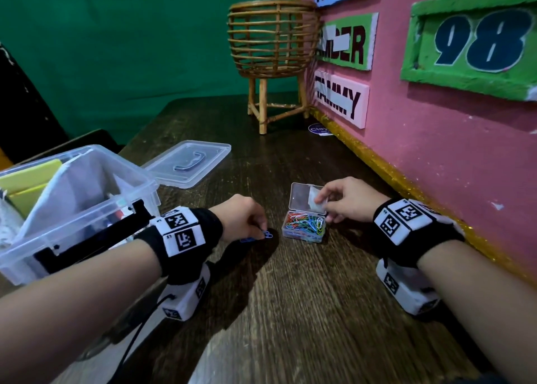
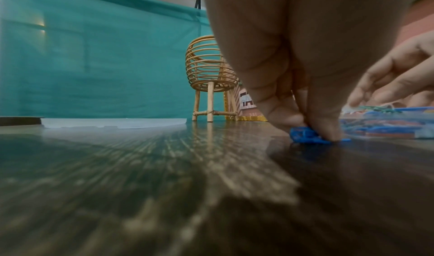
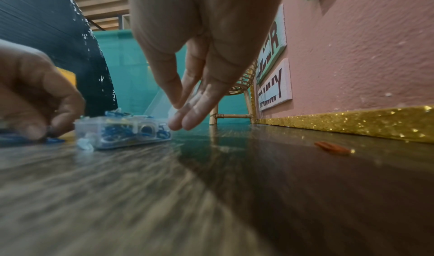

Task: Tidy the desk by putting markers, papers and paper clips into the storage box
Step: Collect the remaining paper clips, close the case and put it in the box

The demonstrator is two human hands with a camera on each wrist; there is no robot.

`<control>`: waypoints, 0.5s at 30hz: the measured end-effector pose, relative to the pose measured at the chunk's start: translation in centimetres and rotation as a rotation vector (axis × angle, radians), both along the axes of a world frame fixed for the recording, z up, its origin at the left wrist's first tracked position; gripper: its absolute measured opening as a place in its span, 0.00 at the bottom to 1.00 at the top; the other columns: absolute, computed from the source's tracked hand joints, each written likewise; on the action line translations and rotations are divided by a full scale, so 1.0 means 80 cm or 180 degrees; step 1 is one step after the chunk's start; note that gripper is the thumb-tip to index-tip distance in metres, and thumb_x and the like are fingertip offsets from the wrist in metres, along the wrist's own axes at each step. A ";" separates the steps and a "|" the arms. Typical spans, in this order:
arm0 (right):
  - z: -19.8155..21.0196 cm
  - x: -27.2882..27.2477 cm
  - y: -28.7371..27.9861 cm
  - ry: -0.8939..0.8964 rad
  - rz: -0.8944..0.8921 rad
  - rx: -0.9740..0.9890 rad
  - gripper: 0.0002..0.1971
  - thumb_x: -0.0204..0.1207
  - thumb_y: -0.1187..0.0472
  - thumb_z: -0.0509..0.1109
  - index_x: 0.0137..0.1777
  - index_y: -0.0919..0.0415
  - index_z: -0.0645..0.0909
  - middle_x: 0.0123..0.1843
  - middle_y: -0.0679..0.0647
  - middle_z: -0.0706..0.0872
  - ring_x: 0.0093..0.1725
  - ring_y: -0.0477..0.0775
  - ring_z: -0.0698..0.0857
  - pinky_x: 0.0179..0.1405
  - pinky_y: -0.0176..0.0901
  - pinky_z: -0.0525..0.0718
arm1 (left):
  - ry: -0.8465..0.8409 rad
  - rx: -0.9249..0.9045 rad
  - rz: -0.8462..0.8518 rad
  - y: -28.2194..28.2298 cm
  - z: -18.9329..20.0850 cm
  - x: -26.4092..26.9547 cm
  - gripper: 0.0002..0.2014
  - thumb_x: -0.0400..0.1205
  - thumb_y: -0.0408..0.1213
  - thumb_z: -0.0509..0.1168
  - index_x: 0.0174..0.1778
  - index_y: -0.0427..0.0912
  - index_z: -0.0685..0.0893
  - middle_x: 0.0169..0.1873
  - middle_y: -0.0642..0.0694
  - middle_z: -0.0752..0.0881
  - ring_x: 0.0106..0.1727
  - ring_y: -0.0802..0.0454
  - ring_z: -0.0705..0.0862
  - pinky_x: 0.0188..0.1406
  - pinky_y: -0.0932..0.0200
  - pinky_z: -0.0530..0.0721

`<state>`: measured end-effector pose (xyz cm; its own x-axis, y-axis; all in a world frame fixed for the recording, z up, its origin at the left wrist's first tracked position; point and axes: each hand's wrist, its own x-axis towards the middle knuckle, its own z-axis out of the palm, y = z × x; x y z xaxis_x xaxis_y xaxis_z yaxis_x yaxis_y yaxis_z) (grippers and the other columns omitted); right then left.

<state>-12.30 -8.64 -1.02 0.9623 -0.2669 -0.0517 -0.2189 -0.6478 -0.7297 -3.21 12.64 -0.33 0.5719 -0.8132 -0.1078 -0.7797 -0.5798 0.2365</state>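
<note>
A small clear clip case (image 1: 303, 228) full of coloured paper clips stands open on the dark wooden desk (image 1: 290, 311). My right hand (image 1: 322, 206) pinches the right edge of its raised lid (image 1: 302, 196); in the right wrist view the right hand (image 3: 180, 111) has thumb and fingertips together on the clear lid above the case (image 3: 122, 132). Just left of the case, my left hand (image 1: 263, 231) pinches blue paper clips (image 1: 268, 234) lying on the desk, and the left wrist view shows the left hand (image 2: 307, 128) with thumb and finger on those clips (image 2: 303, 134). The storage box (image 1: 139, 177) holds papers and markers.
The storage box's clear lid (image 1: 189, 162) lies flat behind it. A rattan basket stand (image 1: 271, 43) is at the back. A pink board with a gold glitter edge (image 1: 377, 162) walls off the right side. One orange paper clip (image 3: 332, 148) lies near that edge.
</note>
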 end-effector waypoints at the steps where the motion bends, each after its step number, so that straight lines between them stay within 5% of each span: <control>1: 0.000 0.000 0.000 0.0004 0.0000 0.0001 0.09 0.75 0.73 0.64 0.47 0.61 0.81 0.47 0.67 0.87 0.34 0.50 0.88 0.32 0.33 0.86 | -0.0003 -0.0111 0.0010 -0.001 0.001 0.000 0.07 0.76 0.36 0.71 0.48 0.41 0.88 0.42 0.50 0.86 0.46 0.56 0.81 0.49 0.68 0.76; 8: 0.001 0.001 0.001 0.0017 0.0030 -0.0002 0.10 0.75 0.73 0.65 0.43 0.58 0.81 0.47 0.67 0.88 0.34 0.49 0.88 0.34 0.35 0.88 | -0.0238 -0.1284 -0.0079 -0.037 0.012 -0.012 0.07 0.76 0.35 0.71 0.49 0.39 0.88 0.48 0.45 0.89 0.48 0.56 0.82 0.46 0.75 0.69; 11: 0.000 0.001 0.001 0.0010 0.0024 0.0051 0.09 0.75 0.73 0.65 0.46 0.60 0.81 0.41 0.62 0.88 0.32 0.48 0.87 0.32 0.34 0.87 | -0.0179 -0.0909 -0.0285 -0.053 0.012 -0.019 0.09 0.78 0.35 0.69 0.53 0.41 0.88 0.51 0.45 0.89 0.54 0.52 0.84 0.48 0.74 0.69; 15: -0.002 0.001 0.000 0.0003 -0.0004 0.0058 0.09 0.74 0.74 0.65 0.46 0.60 0.82 0.34 0.59 0.86 0.32 0.51 0.87 0.31 0.34 0.86 | -0.0344 -0.0455 -0.0271 -0.042 0.010 -0.016 0.12 0.81 0.37 0.65 0.59 0.41 0.86 0.56 0.42 0.85 0.58 0.45 0.83 0.59 0.60 0.75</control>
